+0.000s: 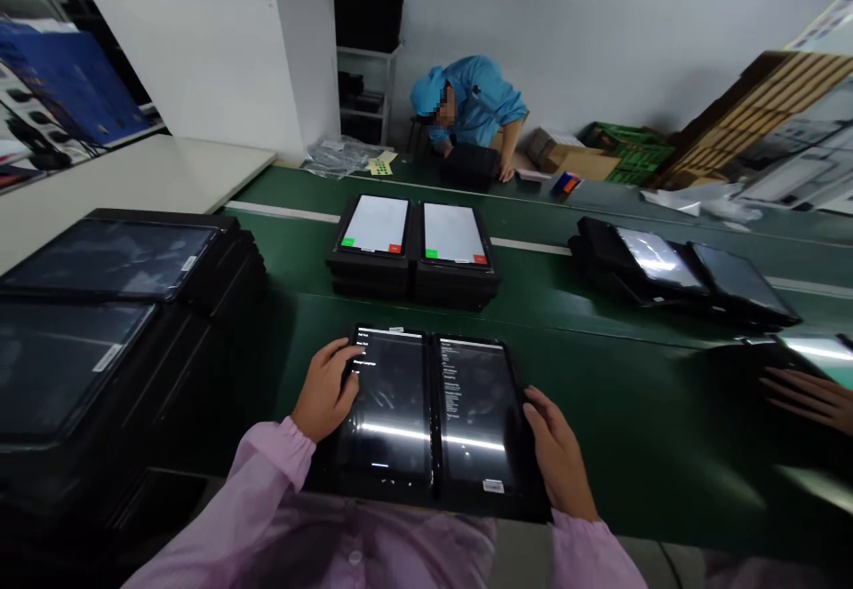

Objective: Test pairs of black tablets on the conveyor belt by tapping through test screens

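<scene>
Two dark tablets lie side by side in front of me in black casings. White menu text shows on the left tablet (393, 402), and a longer list of small text on the right tablet (476, 411). My left hand (326, 392) is open at the left tablet's upper left, its index finger stretched over the menu lines and its thumb near the edge. At the right tablet's outer side, my right hand (558, 449) is closed loosely on the edge; some of its fingers are hidden. Light strips reflect across both screens.
Beyond stand two stacks topped by white-screened tablets (379, 220). A tall tablet stack (113, 256) rises at left; more tablets (739, 282) lie at right on the green table (640, 411). Another person's hand (809, 398) is at far right. A person in blue (480, 100) bends over opposite.
</scene>
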### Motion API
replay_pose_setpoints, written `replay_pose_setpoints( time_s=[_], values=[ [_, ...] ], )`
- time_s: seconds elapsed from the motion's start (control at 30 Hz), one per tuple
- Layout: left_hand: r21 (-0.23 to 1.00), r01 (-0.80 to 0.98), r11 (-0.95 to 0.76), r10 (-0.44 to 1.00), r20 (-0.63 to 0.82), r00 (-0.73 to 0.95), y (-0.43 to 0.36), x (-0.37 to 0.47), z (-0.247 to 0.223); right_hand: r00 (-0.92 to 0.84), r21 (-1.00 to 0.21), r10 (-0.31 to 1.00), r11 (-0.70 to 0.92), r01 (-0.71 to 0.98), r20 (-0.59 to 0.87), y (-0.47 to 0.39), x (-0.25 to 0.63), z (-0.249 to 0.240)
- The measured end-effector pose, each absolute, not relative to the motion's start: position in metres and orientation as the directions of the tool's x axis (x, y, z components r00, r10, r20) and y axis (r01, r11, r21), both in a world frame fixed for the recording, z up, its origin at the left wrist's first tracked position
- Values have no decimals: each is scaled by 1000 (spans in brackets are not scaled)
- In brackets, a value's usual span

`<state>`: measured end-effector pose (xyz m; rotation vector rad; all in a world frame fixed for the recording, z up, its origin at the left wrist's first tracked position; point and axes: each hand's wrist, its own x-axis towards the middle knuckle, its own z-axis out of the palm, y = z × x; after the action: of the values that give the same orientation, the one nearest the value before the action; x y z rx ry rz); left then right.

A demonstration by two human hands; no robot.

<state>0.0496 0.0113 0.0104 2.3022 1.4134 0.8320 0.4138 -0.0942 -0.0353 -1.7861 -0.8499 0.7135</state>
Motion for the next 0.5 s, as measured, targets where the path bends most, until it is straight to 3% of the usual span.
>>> replay_pose_setpoints(
  time_s=[0.13, 0.27, 0.4, 0.5],
  values=[
    [565, 694, -447, 895, 275, 352, 18, 51, 15, 564, -934, 823, -253, 254, -69, -96, 411, -31],
    [704, 629, -330, 941, 294, 166, 17, 49, 13, 544, -932, 838, -220, 286, -31, -93, 417, -33],
    [877, 472, -87, 996, 88, 19, 17, 46, -6, 568, -927, 822, -239, 289, -34, -93, 420, -38],
    [924, 379, -47, 999, 42, 20, 18, 44, -16, 566, -926, 824, -231, 297, -24, -93, 420, -39]
  ],
)
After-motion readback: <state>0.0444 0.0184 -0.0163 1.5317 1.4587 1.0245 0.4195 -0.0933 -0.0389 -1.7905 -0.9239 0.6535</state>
